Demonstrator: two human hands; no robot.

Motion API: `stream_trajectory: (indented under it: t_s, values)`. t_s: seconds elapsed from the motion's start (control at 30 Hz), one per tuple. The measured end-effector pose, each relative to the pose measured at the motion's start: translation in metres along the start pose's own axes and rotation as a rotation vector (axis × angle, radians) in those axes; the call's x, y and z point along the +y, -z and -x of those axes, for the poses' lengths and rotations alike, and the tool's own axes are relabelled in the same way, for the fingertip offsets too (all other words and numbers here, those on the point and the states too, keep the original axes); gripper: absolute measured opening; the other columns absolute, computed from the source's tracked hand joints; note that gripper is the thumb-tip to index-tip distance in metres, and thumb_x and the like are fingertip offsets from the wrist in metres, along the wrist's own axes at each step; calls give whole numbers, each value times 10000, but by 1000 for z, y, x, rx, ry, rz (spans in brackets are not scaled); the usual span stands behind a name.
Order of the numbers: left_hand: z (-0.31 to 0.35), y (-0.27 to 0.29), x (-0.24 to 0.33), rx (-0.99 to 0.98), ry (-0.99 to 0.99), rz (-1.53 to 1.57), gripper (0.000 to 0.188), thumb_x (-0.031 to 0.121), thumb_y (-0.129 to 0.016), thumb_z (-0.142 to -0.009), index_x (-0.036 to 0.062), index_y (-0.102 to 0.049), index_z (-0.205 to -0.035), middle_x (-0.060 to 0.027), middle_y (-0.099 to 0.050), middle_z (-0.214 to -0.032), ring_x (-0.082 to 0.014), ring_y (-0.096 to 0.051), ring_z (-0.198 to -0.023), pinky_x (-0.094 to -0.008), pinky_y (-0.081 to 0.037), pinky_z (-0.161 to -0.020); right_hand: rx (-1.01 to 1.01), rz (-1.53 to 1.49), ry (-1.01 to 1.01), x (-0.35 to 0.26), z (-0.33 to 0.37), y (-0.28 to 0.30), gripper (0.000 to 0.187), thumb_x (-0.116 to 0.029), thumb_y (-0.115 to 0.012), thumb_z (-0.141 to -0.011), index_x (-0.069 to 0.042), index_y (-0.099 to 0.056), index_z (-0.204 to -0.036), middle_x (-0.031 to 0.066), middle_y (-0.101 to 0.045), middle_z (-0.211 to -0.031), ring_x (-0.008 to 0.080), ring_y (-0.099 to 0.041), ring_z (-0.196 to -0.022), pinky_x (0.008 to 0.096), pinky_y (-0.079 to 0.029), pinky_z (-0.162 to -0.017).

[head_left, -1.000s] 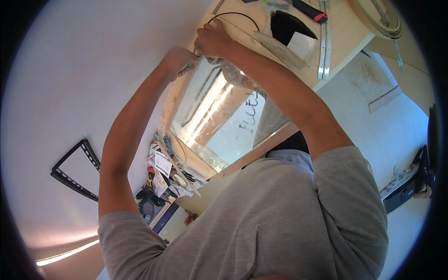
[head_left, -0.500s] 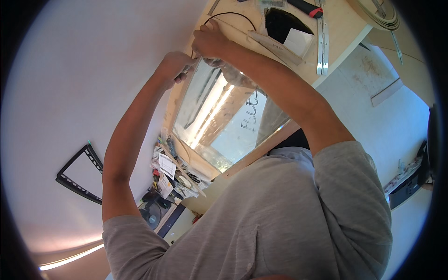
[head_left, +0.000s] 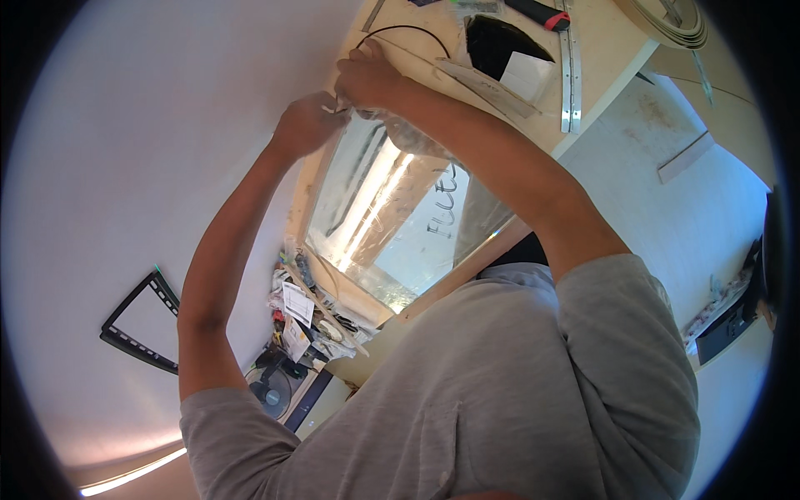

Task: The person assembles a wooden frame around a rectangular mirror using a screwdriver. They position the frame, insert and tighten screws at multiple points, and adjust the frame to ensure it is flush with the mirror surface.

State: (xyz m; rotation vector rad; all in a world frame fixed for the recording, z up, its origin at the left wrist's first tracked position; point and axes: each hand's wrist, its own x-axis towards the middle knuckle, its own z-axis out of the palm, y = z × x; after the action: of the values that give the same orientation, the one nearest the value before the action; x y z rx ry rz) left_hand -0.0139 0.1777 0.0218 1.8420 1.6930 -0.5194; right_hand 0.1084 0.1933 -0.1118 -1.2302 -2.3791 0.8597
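Note:
Both my hands meet at the far left corner of a shiny, see-through panel (head_left: 400,217) with dark handwriting on it. My left hand (head_left: 310,123) is closed, fingertips pinched at that corner; what they grip is too small to make out. Just beyond it my right hand (head_left: 368,79) is closed too, its fingers bent and their hold hidden. Crumpled clear film (head_left: 414,139) lies under my right wrist and forearm, on the panel's far edge. A thin black cord (head_left: 410,27) arcs away from behind my right hand; whether I hold it cannot be told.
On the pale wooden bench (head_left: 612,54) lie a red-and-black handled tool (head_left: 540,13), metal strips (head_left: 570,79), a black piece (head_left: 504,46), a white card (head_left: 527,75) and a coiled band (head_left: 667,23). Papers and clutter (head_left: 304,308) fill a spot left of the panel. A wall stands close left.
My left hand has turned slightly, its lower fingers now tucked out of sight. Both hands stay at the corner, and the whole view has shifted a little.

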Motion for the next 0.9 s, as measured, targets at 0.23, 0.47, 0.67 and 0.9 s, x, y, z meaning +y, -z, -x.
stream_trajectory:
  t_s: [0.23, 0.47, 0.67, 0.9]
  values:
    - [-17, -8, -8, -159, 325, 381, 133, 132, -646, -822, 19, -641, -893, -106, -638, -723, -136, -490, -503, -301, -374, -455, -71, 13, 30, 2, 0, 5, 201, -218, -625, -861, -185, -797, -960, 87, -642, -1175, 304, -514, -1251, 637, -195, -1141]
    - [-10, -3, -4, -96, -279, -620, 309, 100, -662, -775, 45, -681, -1078, -176, -704, -878, -349, -680, -831, -468, -529, -747, -62, 4, 7, 0, -1, 5, 187, -194, -666, -829, -168, -799, -958, 81, -652, -1168, 301, -516, -1257, 630, -192, -1147]
    - [-3, -4, 0, -68, 216, 219, 264, 166, -696, -825, 17, -669, -1041, -132, -677, -783, -253, -635, -652, -371, -502, -616, -92, 38, 10, 0, -1, 11, 197, -179, -665, -828, -148, -797, -971, 91, -652, -1198, 306, -508, -1274, 623, -192, -1146]
    - [-22, -8, -5, -107, 145, 23, 209, 146, -684, -799, 10, -680, -958, -118, -658, -762, -227, -618, -626, -351, -497, -600, -81, 90, 15, 1, 0, 7, 183, -196, -657, -848, -166, -795, -964, 89, -656, -1161, 299, -529, -1229, 609, -216, -1131]
